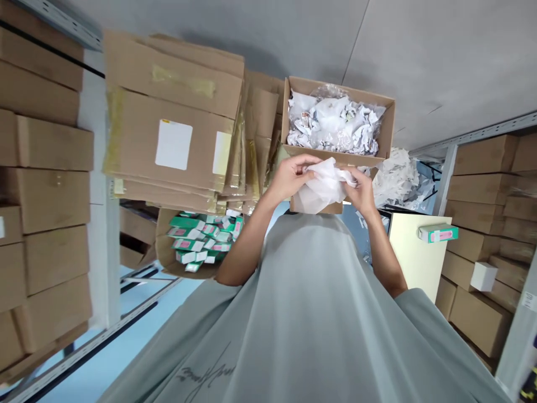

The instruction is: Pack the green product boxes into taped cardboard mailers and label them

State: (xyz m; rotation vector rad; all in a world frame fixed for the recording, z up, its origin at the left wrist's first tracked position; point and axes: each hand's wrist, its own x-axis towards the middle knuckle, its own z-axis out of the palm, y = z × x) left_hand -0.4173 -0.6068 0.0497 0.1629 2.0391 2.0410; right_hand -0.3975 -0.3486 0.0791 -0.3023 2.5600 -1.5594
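Note:
Both hands are raised in front of my grey shirt and hold a crumpled white plastic wrapper (323,187). My left hand (289,176) pinches its left side with curled fingers. My right hand (361,190) grips its right side, fingers closed. Just beyond the hands stands an open cardboard box (390,126) filled with crumpled white wrappers and paper (333,123).
A stack of flattened cardboard boxes (168,123) lies to the left. Below it an open carton (161,246) holds several small green and pink boxes (201,240). One green box (438,232) rests on a cream surface (415,252) at the right. Shelves of brown cartons (42,196) flank both sides.

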